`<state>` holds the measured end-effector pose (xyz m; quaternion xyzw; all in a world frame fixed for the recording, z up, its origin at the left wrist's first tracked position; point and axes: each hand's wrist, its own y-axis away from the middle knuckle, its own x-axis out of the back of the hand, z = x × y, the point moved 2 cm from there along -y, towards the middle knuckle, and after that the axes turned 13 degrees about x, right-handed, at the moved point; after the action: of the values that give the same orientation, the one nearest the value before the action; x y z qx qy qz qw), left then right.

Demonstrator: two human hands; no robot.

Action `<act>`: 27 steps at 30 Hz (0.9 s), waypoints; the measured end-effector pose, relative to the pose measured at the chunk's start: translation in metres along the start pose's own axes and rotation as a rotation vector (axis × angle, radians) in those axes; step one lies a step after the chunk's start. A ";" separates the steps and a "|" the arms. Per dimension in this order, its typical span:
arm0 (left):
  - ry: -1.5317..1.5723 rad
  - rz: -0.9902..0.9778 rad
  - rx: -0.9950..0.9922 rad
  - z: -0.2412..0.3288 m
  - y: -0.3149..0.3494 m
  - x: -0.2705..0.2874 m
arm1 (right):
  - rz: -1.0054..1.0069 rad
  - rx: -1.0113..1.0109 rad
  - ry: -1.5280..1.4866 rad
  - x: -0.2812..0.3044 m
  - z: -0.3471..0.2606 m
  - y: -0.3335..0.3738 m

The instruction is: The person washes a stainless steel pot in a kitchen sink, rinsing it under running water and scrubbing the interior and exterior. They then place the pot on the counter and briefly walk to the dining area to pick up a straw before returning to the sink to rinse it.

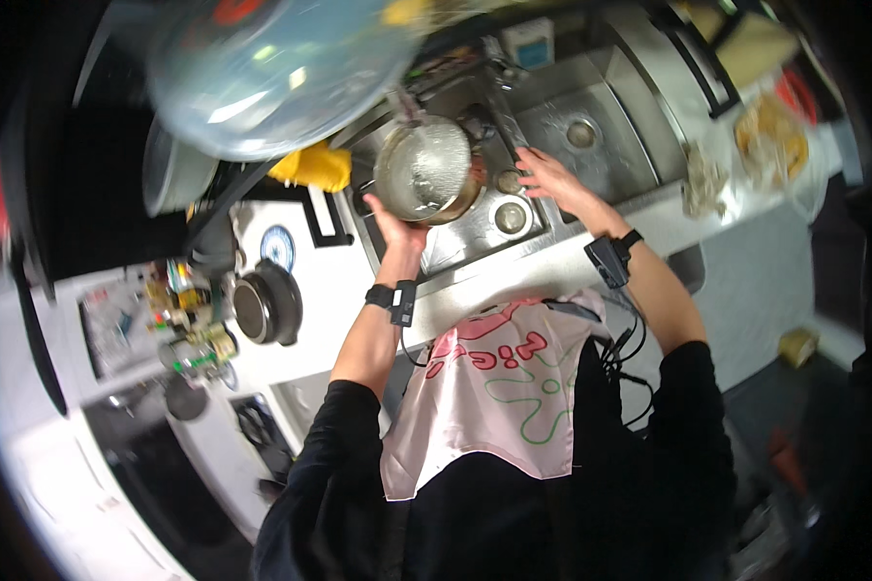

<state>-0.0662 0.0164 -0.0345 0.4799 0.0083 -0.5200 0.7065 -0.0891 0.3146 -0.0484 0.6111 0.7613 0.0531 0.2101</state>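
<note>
1. The metal pot is in the left half of the sink, under the tap; it seems to contain water.
2. The left hand holds the pot at its near left side, above the sink's left half; some fingers are hidden, so I cannot tell how firmly.
3. The right hand is wide, fingers spread, near the sink's middle divider, holding nothing that I can see.
4. With one hand only, the pot could tip and spill, because wet metal is probably slippery.
5. A slide toward the sink's middle could knock the small bowl.
</note>
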 end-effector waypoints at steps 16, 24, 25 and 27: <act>0.044 0.434 -0.418 -0.066 0.015 -0.052 | 0.041 -0.074 -0.312 -0.041 -0.034 -0.012; -0.110 0.465 -0.233 -0.067 0.023 -0.050 | 0.162 -0.100 -0.280 -0.040 -0.026 -0.003; -0.121 0.461 -0.218 -0.066 0.023 -0.050 | 0.152 -0.092 -0.278 -0.040 -0.026 -0.002; -0.125 0.464 -0.244 -0.064 0.026 -0.051 | 0.165 -0.103 -0.242 -0.042 -0.024 0.001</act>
<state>-0.0390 0.0974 -0.0259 0.3474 -0.0830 -0.3679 0.8585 -0.0901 0.2791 -0.0153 0.6619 0.6740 0.0351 0.3262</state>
